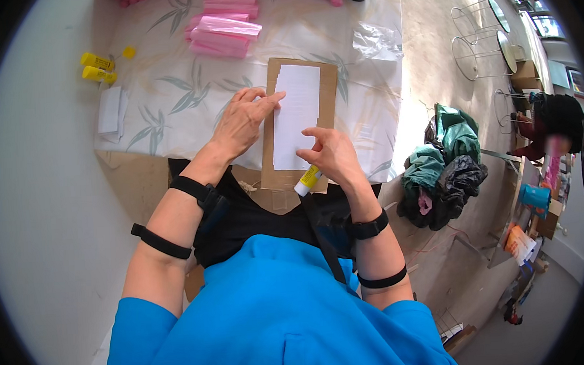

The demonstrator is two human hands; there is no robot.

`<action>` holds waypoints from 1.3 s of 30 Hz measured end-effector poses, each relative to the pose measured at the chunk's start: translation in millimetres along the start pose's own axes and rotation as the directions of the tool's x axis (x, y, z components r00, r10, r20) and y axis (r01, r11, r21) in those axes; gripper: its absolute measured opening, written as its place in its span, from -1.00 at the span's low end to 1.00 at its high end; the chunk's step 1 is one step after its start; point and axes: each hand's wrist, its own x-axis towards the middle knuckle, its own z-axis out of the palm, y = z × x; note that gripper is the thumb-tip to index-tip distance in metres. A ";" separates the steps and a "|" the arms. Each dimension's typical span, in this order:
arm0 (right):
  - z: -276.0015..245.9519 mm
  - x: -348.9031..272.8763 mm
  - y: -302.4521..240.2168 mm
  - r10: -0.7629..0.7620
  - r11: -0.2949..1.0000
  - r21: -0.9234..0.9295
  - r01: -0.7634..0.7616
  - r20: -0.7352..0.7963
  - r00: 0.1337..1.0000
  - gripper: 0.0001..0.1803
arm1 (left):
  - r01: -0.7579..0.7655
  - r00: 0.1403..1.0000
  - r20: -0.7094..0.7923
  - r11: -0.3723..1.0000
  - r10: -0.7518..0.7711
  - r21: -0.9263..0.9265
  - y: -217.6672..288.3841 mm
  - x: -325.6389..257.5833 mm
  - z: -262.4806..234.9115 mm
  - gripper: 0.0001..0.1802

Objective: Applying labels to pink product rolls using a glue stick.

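At table (366,92), touching paper stack (296,119) on cardbd (329,94) w/ L hand (239,122) (bent, pinch unclear), holding glue stick (308,180) in R hand (332,155), prob. low to free parted thumb & forefinger.

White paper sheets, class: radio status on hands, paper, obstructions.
White paper sheets on brown cardboard. Left hand at their left edge. Right hand at their right edge, yellow glue stick beneath, grip unclear. Hands partly overlap sheets.

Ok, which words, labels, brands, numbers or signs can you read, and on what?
None reads clearly.
Tube at the right hand: print too small.
Upper left tube: dark print, too small.
Lower left tube: dark print, too small.
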 end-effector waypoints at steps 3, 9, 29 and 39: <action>-3.5 0.6 27.6 0.055 0.940 0.339 -0.049 -0.007 0.998 -0.59 | -0.018 1.000 0.021 0.999 0.017 0.041 0.5 3.2 1.8 -0.27; -6.9 -15.7 62.6 0.093 0.474 0.866 -0.162 0.133 0.987 -0.33 | 0.012 1.000 0.027 1.000 -0.012 -0.006 -0.9 9.8 -3.0 -0.38; 42.7 -21.1 30.5 -0.135 -0.171 0.980 0.101 -0.125 0.983 -0.43 | 0.294 0.830 0.193 0.117 -0.523 -0.949 123.7 -26.6 21.4 -0.56; 7.6 -44.3 50.7 -0.202 0.669 0.656 0.350 -0.292 0.935 -0.61 | 0.274 0.919 0.130 0.369 -0.372 -0.888 111.5 -40.6 13.4 -0.73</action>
